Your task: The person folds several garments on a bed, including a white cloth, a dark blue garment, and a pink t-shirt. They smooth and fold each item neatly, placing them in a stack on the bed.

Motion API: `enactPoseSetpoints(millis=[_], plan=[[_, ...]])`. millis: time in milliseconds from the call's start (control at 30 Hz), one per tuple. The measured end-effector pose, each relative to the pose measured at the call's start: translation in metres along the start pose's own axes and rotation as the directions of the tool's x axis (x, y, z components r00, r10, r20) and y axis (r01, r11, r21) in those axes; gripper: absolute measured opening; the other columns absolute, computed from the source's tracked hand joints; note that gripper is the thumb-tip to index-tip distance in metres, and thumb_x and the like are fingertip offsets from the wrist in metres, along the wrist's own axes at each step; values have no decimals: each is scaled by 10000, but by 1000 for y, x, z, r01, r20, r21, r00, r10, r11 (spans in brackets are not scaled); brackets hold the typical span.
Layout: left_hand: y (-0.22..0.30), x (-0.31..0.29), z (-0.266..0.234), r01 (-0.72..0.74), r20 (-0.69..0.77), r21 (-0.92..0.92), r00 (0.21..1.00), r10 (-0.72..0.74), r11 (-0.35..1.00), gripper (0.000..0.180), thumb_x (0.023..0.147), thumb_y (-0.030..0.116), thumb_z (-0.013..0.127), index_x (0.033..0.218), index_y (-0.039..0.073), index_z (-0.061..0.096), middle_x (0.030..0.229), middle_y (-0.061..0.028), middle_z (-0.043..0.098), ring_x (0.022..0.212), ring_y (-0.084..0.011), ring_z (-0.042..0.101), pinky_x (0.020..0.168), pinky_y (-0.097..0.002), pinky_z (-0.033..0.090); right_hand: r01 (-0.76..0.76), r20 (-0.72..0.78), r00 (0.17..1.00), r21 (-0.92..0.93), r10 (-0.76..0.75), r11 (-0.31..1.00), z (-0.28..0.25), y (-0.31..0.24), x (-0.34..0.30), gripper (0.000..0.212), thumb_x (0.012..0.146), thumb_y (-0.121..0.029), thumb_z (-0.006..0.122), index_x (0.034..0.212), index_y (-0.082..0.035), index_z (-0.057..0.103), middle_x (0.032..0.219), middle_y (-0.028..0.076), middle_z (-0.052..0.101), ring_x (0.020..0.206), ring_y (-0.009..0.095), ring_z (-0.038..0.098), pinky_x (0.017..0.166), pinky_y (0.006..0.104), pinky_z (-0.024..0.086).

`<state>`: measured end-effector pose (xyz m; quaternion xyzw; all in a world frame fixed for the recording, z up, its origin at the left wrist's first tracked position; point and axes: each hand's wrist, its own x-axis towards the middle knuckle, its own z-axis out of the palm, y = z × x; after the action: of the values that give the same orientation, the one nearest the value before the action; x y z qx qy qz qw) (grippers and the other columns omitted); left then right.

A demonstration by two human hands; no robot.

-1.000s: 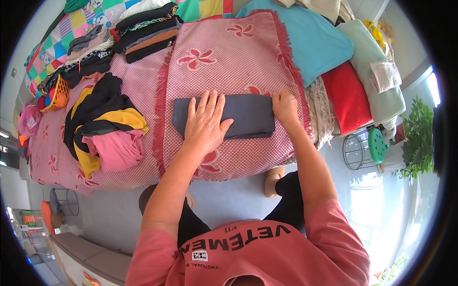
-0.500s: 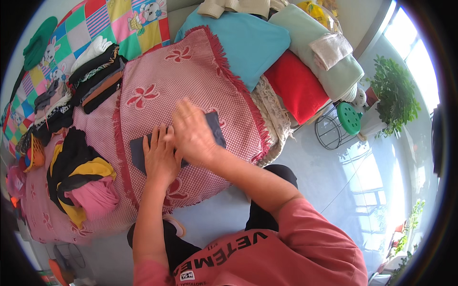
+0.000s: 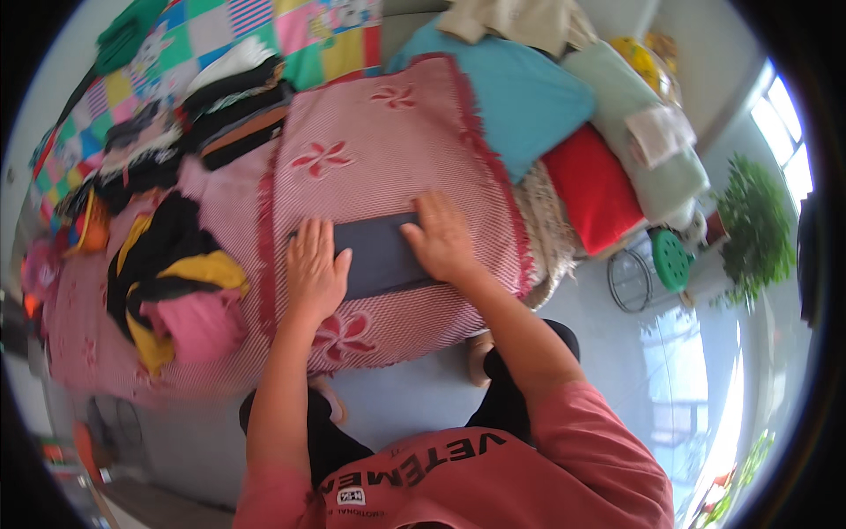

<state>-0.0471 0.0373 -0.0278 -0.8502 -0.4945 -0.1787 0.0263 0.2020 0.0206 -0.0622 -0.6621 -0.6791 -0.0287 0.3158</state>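
Your left hand [image 3: 315, 271] is lying flat on the left end of the dark cloth [image 3: 379, 256], fingers straight and close together, thumb standing out; your right hand [image 3: 443, 238] is covering the right end in the same shape. Between them the cloth is forming a smooth, long rectangle, nearer the blanket's front edge than its far one. The blanket [image 3: 379, 189] is showing coarse pink weave with red flowers [image 3: 322, 159]. Its left fringe [image 3: 266, 212] is running just beside your left hand; wider room is opening rightward and toward the far edge. Beyond that fringe, a crumpled heap [image 3: 179, 280] is sitting. Half a second ago, your right hand was blurring over the cloth's middle, near your left; now it is resting apart.
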Motion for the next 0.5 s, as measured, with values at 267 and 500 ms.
enactPoseSetpoints(millis=[267, 500], plan=[[-28, -15, -3, 159, 68, -92, 986, -153, 983, 753, 1042, 480, 340, 1540, -65, 192, 1604, -265, 200, 1513, -356, 163, 1228, -452, 140, 84, -20, 996, -51, -85, 995, -7, 3, 0, 597, 971, -356, 558, 1416, 24, 440, 1463, 248, 448, 1368, 425, 400, 1127, 509, 320], [-42, -25, -19, 221, 73, 102, 971, -229, 970, 674, 1055, 448, 303, 1509, -51, 305, 1558, -234, 326, 1487, -328, 246, 1198, -535, 162, 32, 132, 991, -108, -18, 994, -27, 1, 9, 509, 983, -327, 544, 1350, 20, 479, 1385, 232, 502, 1288, 401, 468, 1074, 507, 365]])
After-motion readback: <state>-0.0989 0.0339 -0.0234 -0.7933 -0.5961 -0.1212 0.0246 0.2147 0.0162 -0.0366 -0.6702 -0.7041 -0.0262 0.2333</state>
